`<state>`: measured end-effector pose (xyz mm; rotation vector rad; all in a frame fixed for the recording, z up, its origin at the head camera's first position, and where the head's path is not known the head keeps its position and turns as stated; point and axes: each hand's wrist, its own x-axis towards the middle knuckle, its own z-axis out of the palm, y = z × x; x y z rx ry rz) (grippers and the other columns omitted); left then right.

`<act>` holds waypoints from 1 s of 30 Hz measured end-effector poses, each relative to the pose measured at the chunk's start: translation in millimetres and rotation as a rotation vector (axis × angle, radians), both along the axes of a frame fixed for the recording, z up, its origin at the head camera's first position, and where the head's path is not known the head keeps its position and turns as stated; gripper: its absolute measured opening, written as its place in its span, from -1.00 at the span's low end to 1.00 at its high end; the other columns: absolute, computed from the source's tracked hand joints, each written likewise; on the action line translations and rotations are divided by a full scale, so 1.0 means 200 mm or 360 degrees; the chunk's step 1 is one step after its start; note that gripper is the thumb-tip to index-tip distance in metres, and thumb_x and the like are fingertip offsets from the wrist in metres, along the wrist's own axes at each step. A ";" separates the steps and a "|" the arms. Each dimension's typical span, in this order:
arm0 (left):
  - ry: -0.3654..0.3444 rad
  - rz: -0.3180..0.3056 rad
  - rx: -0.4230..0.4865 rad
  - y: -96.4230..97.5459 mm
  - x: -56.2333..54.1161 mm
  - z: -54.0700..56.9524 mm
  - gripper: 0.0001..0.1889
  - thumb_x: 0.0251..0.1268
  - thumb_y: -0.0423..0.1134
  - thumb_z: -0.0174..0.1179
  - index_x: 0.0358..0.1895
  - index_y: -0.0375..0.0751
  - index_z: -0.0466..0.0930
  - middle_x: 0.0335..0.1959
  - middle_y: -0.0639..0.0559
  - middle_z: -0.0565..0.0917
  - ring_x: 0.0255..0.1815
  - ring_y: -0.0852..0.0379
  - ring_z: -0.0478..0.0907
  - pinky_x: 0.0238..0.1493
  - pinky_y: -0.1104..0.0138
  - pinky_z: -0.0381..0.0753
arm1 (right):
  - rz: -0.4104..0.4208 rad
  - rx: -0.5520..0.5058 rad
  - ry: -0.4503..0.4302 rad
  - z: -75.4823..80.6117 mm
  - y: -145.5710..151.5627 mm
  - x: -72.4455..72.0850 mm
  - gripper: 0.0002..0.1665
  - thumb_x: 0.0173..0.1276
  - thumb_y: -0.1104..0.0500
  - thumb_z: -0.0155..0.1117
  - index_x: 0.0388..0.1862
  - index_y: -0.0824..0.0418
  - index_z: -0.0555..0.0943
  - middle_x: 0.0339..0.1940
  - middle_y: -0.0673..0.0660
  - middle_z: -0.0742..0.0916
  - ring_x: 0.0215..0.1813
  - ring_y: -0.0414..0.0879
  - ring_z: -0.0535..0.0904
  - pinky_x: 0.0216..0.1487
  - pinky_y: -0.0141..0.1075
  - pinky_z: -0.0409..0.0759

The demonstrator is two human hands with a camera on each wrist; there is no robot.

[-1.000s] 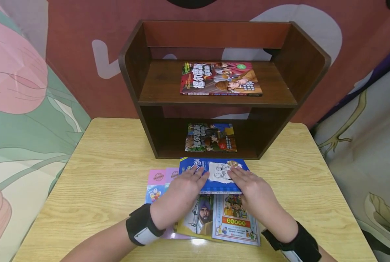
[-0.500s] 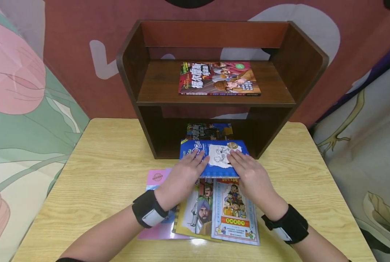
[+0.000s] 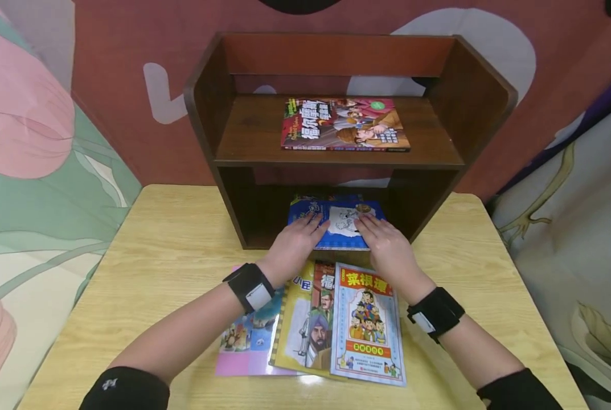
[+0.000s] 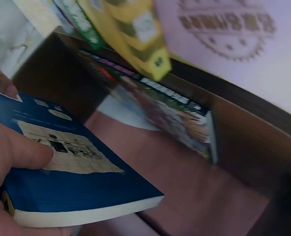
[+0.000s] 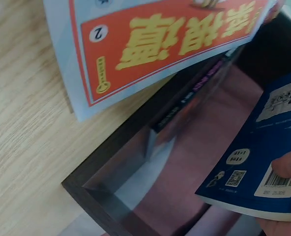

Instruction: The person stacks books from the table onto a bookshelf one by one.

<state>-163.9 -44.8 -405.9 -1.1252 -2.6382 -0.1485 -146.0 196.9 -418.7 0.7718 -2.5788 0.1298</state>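
Both hands hold a blue book (image 3: 343,242) with a white sketch panel, at the mouth of the shelf's lower compartment. My left hand (image 3: 296,245) grips its left part and my right hand (image 3: 393,253) its right part, fingers lying on top. In the left wrist view a thumb presses the book's back cover (image 4: 86,189); the right wrist view shows the other thumb by the barcode on the back cover (image 5: 234,182). A dark comic book (image 4: 160,108) lies on the compartment floor, mostly covered by the blue book in the head view.
The dark wooden bookshelf (image 3: 341,165) stands at the table's back. A red comic book (image 3: 346,124) lies on its upper shelf. In front, a pale blue book (image 3: 369,324), a yellow book (image 3: 295,341) and a pink one (image 3: 249,364) lie overlapping on the table (image 3: 172,256).
The hands have carried the blue book forward from above the overlapping books into the lower compartment, over the dark comic book. The books on the table are more exposed.
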 end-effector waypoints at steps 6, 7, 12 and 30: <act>-0.0093 0.0095 -0.0162 0.01 -0.09 -0.04 -0.45 0.32 -0.45 0.07 0.38 -0.14 0.30 0.38 -0.16 0.35 0.40 -0.08 0.27 0.33 0.15 0.36 | 0.0036 0.0017 -0.0012 -0.06 0.01 -0.10 -0.45 0.22 0.45 0.17 0.23 0.30 0.50 0.21 0.23 0.60 0.26 0.09 0.51 0.23 -0.04 0.49; -0.0112 0.0113 -0.0197 0.02 -0.11 -0.04 -0.44 0.32 -0.45 0.07 0.39 -0.13 0.29 0.39 -0.15 0.34 0.41 -0.07 0.27 0.34 0.16 0.36 | 0.0037 0.0028 -0.0026 -0.07 0.01 -0.12 -0.45 0.22 0.46 0.16 0.24 0.29 0.49 0.22 0.23 0.59 0.26 0.08 0.50 0.23 -0.05 0.48; -0.0225 0.0140 -0.0271 0.03 -0.14 -0.06 -0.45 0.35 -0.47 0.01 0.40 -0.13 0.26 0.39 -0.15 0.33 0.42 -0.07 0.25 0.34 0.16 0.35 | 0.0027 0.0056 -0.0074 -0.12 0.01 -0.16 -0.45 0.22 0.47 0.13 0.23 0.29 0.50 0.23 0.22 0.59 0.29 0.07 0.48 0.24 -0.06 0.47; -0.0882 0.0155 -0.0182 0.01 -0.19 -0.10 -0.32 0.24 -0.35 0.17 0.44 -0.04 0.19 0.46 -0.11 0.20 0.45 -0.12 0.18 0.36 0.16 0.32 | -0.0062 0.0125 -0.0657 -0.13 -0.01 -0.16 -0.33 0.23 0.38 0.26 0.34 0.17 0.41 0.35 0.17 0.48 0.35 0.07 0.41 0.22 -0.07 0.49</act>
